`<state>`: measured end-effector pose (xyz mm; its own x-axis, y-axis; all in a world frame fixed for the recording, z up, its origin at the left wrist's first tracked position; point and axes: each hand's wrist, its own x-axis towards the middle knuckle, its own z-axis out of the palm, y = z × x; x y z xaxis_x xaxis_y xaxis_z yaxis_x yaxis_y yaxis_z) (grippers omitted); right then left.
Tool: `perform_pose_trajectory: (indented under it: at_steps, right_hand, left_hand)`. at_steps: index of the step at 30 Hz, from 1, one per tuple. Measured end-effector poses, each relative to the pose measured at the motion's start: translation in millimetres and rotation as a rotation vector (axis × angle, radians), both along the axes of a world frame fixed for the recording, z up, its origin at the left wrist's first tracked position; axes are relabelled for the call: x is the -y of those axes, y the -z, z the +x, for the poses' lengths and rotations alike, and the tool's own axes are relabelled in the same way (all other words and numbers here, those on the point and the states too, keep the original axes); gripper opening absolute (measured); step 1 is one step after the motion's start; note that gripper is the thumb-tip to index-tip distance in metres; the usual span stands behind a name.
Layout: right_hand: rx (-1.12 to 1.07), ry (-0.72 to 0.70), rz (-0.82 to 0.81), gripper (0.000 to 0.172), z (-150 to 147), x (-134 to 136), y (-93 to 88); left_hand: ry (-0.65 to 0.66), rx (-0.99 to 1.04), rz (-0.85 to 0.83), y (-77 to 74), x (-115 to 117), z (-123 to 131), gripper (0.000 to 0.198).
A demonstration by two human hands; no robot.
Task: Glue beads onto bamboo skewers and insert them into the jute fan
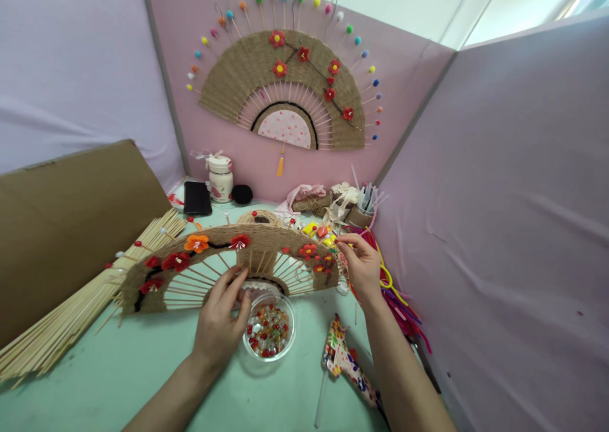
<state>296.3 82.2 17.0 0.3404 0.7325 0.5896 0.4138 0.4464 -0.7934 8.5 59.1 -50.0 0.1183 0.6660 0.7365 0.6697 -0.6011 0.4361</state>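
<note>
A woven fan [219, 234] with red and orange flowers stands on the table, with red and white beads on several stick ends along its upper edge. My left hand [222, 318] is at the fan's lower middle, fingers spread and loosely curved near its sticks. At the fan's right end, my right hand [361, 264] pinches a small red bead [337, 241] between thumb and fingertips. Below the fan, a clear bowl [291, 337] holds red, white and orange beads. A flower-patterned glue gun [340, 356] lies left of my right forearm.
Thin sticks [85, 305] lie at left beside a cardboard sheet [76, 210]. Behind are a black phone [197, 198], a white jar [221, 181] and a cup of glue sticks [361, 215]. Coloured pipe cleaners [402, 311] lie right. A finished fan [238, 70] hangs on the wall.
</note>
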Motion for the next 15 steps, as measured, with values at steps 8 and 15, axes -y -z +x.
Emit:
perform_pose_trajectory:
  at_steps: [8,15]
  right_hand:
    - [-0.003,0.003,-0.001,0.008,-0.6,0.2,-1.7]
    - [-0.01,-0.006,0.007,0.007,-0.9,0.4,-3.0]
  left_hand:
    - [-0.012,0.011,-0.014,-0.3,0.5,0.3,0.041]
    - [-0.01,0.011,-0.026,-0.4,0.7,0.1,0.041]
